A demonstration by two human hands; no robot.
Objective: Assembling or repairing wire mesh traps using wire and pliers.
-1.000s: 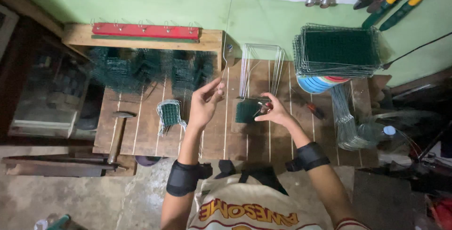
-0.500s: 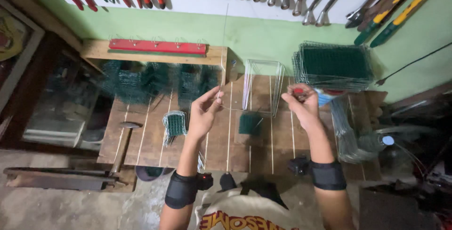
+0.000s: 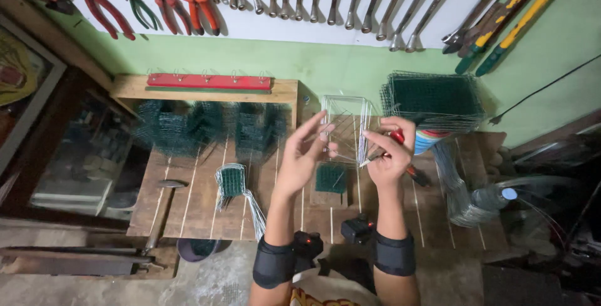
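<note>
Head view, steeply downward over workbench (image 3: 188,199)

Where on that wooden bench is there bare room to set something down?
Bare boards lie between the hammer and the small mesh piece, and at the front right corner of the bench. The back is crowded: mesh pieces and mesh stack.

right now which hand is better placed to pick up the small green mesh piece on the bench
Probably left. The left hand is open and empty beside the green mesh piece; the right hand grips red-handled pliers.
</note>
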